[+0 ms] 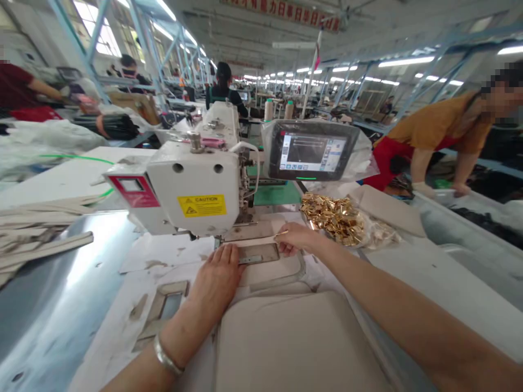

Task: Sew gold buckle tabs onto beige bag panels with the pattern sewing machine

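The white tabletop [412, 283] carries everything here, and the sewing machine [192, 190] sits across its far side, head overhanging the work area. In the foreground lies a large beige panel [286, 343]. Behind it a control screen [312, 151] stands wrapped in plastic film, with a heap of gold fittings [335, 216] in a clear bag just to its right. A stack of pale strips [36, 228] waits at the far left, well apart from the hands.

Directly under the machine head lies the metal clamp plate [261, 253]. The narrow beige strip [251, 240] runs along its far edge, just in front of the needle area.

The left hand [216, 272] lies flat and open, palm down, with the fingertips pressing on the near left edge of the plate. The right hand [296, 238] pinches the right end of the strip between thumb and forefinger.

To seat the strip well, it seems best for the left hand to stay as a still anchor. That way the plate does not slide while the right hand draws the strip taut and straight along the plate's edge. A light pull ought to do, since too much could bow or skew the thin piece. The fingertips look safest kept on the near side, clear of the needle, which the head hides from view.
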The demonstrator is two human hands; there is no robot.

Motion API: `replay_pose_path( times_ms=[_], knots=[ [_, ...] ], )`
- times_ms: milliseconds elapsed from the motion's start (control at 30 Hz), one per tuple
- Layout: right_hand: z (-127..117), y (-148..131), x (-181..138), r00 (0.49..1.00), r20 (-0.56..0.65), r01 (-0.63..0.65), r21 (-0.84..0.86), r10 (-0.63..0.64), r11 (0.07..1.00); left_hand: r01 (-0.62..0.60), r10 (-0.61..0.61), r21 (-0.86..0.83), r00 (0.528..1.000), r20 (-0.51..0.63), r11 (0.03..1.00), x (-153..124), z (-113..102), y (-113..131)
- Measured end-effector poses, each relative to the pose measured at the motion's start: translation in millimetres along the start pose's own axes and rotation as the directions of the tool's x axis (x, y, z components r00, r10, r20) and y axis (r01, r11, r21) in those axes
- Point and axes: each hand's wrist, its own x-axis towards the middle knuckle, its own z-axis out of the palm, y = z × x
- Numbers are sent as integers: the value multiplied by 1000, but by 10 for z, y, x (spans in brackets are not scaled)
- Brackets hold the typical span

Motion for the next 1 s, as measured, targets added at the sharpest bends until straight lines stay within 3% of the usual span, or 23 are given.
replay_pose_path(
  times_ms=[267, 500, 1000],
  knots=[
    [-26, 2, 117, 999, -8, -35, -16, 35, 999, -45, 45, -9, 999, -25, 999, -8, 61, -32],
    [20, -38, 146, 1000, -20, -24, -31, 24, 999, 15, -15, -16, 999, 49, 1000, 2, -106, -43],
    [529, -424, 130, 998, 52, -20, -45, 23, 999, 130, -124, -25, 978, 167, 991, -210, -295, -612]
  ],
)
